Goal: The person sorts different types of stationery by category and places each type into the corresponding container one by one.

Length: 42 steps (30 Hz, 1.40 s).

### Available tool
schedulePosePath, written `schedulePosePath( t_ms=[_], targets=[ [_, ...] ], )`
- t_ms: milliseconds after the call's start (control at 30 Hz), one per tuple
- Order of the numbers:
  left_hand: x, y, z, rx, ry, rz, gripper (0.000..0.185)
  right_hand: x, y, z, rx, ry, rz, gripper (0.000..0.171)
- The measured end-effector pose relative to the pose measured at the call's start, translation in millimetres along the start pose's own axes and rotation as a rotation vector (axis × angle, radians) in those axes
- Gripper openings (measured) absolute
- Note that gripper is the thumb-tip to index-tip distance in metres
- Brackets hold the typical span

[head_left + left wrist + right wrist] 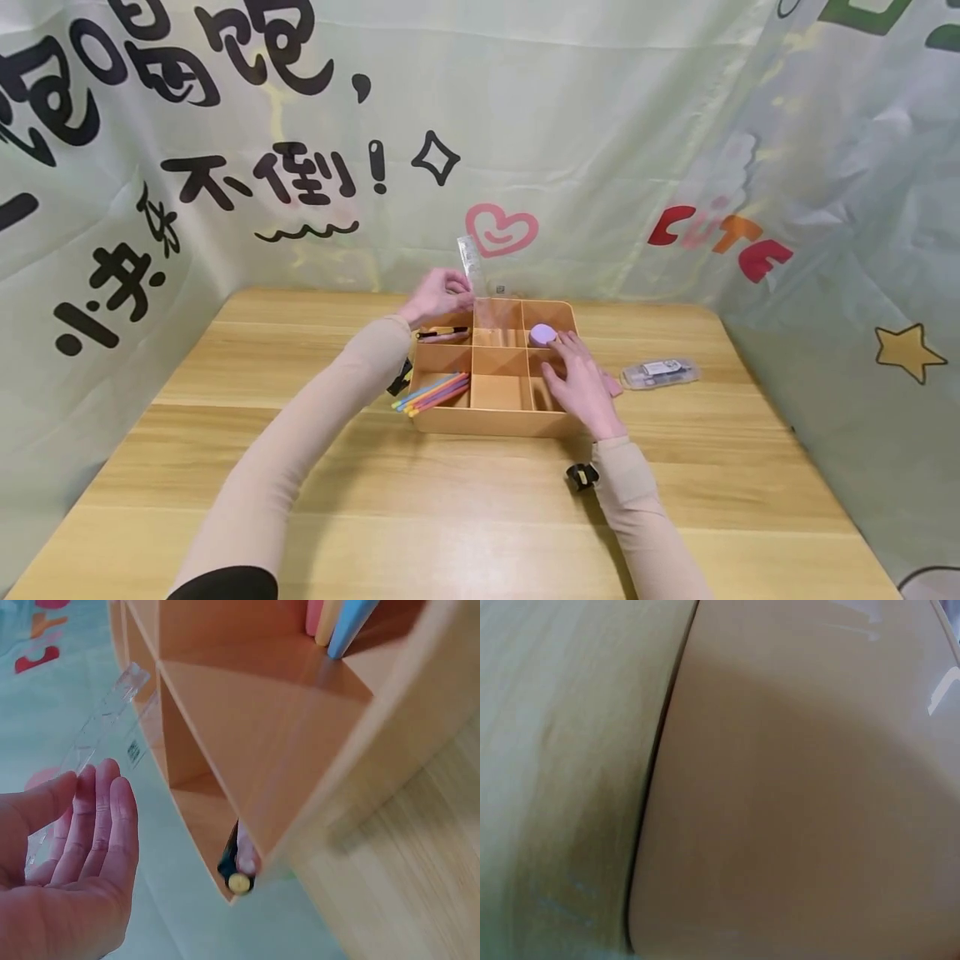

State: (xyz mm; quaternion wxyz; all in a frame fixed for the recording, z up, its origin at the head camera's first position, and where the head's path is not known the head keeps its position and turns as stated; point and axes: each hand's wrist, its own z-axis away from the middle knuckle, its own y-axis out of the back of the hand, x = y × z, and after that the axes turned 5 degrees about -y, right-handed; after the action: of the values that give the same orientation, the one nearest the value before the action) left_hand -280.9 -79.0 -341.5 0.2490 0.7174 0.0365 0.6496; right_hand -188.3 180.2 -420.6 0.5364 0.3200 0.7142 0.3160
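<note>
In the head view my left hand pinches a clear ruler, which stands upright above the back row of an orange compartment box. The left wrist view shows the thumb and fingertips on the clear ruler. My right hand lies over the box's right side, fingers loosely extended, fingertips beside a round purple item in the back right compartment. Only the box's outer wall and table show in the right wrist view; the hand is out of it.
Colored sticks lean in the front left compartment. A black-and-gold pen lies in the back left one. Right of the box are a clear-and-grey case and a pink item partly behind the right hand. Printed curtains surround the wooden table.
</note>
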Motion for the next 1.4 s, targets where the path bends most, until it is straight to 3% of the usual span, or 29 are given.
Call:
schedulePosePath(
  t_ms=[333, 533, 933, 1133, 1267, 1400],
  targets=[
    [-3.3, -8.6, 1.0, -0.089, -0.016, -0.240, 0.020, -5, -3, -1, 0.003, 0.018, -0.006, 0.050],
    [-5.5, -10.9, 2.0, -0.093, -0.058, -0.400, 0.020, -6, -5, -1, 0.009, 0.018, -0.011, 0.049],
    [-3.3, -13.0, 4.9, -0.114, -0.043, -0.542, 0.018, -4, -4, -1, 0.010, 0.010, -0.004, 0.048],
    [2.2, -3.9, 7.0, -0.088, -0.060, -0.550, 0.021, -3, -3, -1, 0.008, 0.008, -0.010, 0.049],
    [6.4, 13.1, 15.4, -0.071, -0.065, -0.460, 0.025, -1, -1, -1, 0.012, 0.005, -0.010, 0.049],
    [1.2, 37.3, 35.7, -0.063, -0.061, -0.351, 0.034, 1, -1, 0, 0.010, 0.000, -0.008, 0.049]
  ],
)
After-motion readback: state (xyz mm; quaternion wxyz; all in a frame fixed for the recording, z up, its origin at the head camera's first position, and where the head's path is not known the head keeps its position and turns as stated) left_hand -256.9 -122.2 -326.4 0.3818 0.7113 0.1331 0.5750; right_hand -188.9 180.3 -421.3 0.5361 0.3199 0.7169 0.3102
